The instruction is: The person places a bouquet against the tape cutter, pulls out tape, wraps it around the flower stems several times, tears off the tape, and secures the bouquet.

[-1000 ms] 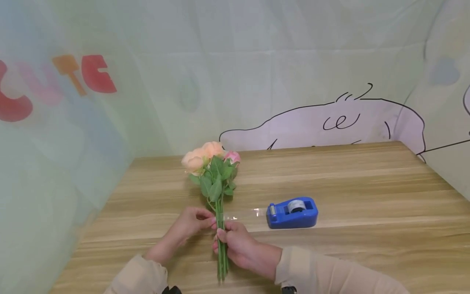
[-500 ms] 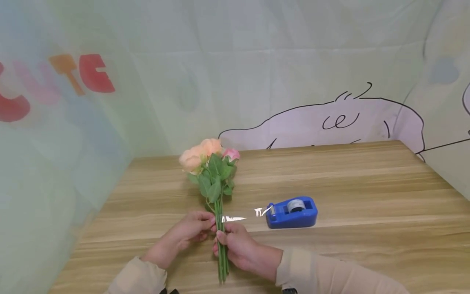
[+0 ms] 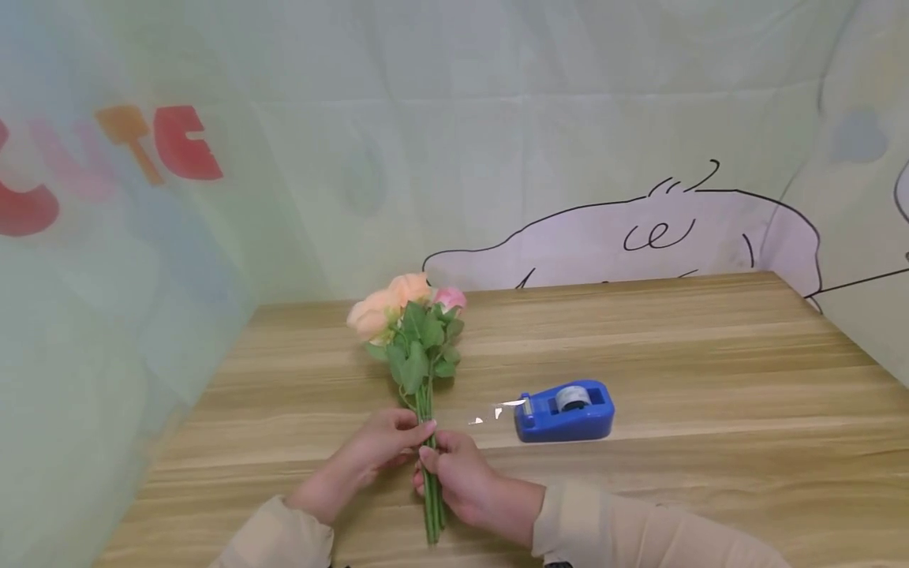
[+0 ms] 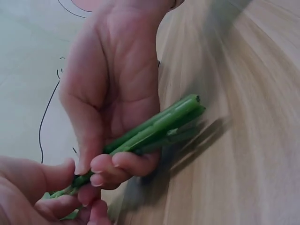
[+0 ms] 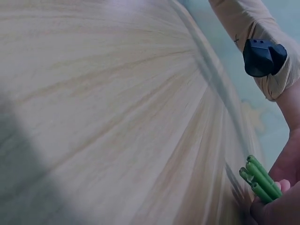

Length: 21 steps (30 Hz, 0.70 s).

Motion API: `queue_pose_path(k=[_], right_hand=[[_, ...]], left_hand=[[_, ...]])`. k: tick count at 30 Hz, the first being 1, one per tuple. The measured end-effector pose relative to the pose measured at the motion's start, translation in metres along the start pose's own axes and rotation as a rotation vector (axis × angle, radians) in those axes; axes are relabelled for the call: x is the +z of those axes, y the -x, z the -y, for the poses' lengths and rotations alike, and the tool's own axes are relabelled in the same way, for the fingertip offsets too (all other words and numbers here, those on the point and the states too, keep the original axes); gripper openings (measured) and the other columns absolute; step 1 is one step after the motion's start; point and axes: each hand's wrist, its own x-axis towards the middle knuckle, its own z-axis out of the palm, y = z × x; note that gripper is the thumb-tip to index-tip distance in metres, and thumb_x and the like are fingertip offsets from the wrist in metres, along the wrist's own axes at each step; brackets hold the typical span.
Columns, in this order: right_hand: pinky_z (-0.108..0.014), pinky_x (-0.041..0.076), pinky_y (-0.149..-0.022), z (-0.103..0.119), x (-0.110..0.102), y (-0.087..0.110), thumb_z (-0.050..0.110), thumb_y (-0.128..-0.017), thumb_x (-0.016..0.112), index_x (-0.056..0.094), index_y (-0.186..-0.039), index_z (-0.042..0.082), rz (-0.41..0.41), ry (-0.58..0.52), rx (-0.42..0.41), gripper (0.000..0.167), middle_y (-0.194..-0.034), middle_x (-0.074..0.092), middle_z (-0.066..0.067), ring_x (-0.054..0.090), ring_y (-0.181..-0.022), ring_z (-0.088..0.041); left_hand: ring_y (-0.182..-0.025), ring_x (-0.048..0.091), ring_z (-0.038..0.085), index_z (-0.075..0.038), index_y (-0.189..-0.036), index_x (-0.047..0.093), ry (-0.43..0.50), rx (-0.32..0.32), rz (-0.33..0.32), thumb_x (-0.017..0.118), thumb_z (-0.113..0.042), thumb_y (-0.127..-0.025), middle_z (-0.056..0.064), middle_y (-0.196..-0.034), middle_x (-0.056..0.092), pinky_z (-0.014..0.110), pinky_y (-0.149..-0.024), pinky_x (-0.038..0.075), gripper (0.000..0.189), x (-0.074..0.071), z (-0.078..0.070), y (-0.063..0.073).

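Observation:
A bouquet of peach and pink flowers (image 3: 412, 304) with green leaves lies toward the back of the table, its stems (image 3: 432, 513) pointing at me. My right hand (image 3: 469, 477) grips the lower stems, thumb on top. Just above it, my left hand (image 3: 383, 442) pinches the stems with its thumb laid across them. In the left wrist view, the cut stem ends (image 4: 187, 110) stick out past the right hand (image 4: 126, 84). A clear strip of tape (image 3: 497, 412) runs from the blue tape dispenser (image 3: 568, 422) toward the stems; its stem end is hidden by the hands.
The wood-grain table (image 3: 710, 355) ends at a pale printed cloth backdrop (image 3: 461, 158) behind and at the sides. A dark device (image 5: 262, 57) sits on the left sleeve in the right wrist view.
My left hand has shifted slightly right, its thumb now across the stems instead of at their left edge. Glints on the tape have changed. The right hand and dispenser stay put.

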Motion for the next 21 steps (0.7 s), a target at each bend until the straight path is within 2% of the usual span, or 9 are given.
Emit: queue_pose_path(k=[4,12,18,21], right_hand=[[-0.019,0.046,-0.061,0.0000,0.0018,0.0015,-0.003,-0.094,0.041,0.046,-0.121,-0.013,-0.012,0.015,-0.027,0.029,-0.082,0.050,-0.007,0.048,-0.063,-0.012],[-0.018,0.043,-0.059,0.0009,0.0014,0.0016,-0.002,-0.095,0.040,0.047,-0.119,-0.011,0.004,-0.023,-0.010,0.028,-0.076,0.052,-0.006,0.047,-0.064,-0.011],[-0.019,0.044,-0.061,0.0013,-0.0023,0.0023,0.004,-0.097,0.039,0.048,-0.116,-0.010,0.030,-0.024,-0.013,0.025,-0.076,0.051,-0.005,0.047,-0.065,-0.012],[-0.019,0.045,-0.059,0.0021,-0.0044,0.0034,0.011,-0.100,0.035,0.047,-0.116,-0.008,0.052,-0.040,0.000,0.027,-0.077,0.050,-0.005,0.047,-0.064,-0.012]], left_hand=[[-0.064,0.051,0.008,0.010,-0.089,0.060,-0.003,0.004,-0.042,0.059,-0.007,-0.090,0.000,-0.072,0.058,0.018,-0.058,0.042,0.017,0.0052,-0.0023,0.0011],[-0.059,0.050,0.006,0.004,-0.083,0.062,0.049,-0.022,-0.067,0.059,-0.005,-0.089,-0.003,-0.067,0.057,0.017,-0.056,0.041,0.012,0.0055,-0.0018,-0.0006],[-0.064,0.052,0.007,0.006,-0.088,0.064,0.071,-0.023,-0.035,0.057,-0.007,-0.092,-0.006,-0.068,0.059,0.018,-0.060,0.042,0.016,0.0060,-0.0019,-0.0012],[-0.068,0.055,0.007,0.006,-0.090,0.064,0.094,-0.020,0.005,0.054,-0.008,-0.093,-0.006,-0.070,0.061,0.019,-0.065,0.045,0.018,0.0055,-0.0017,-0.0016]])
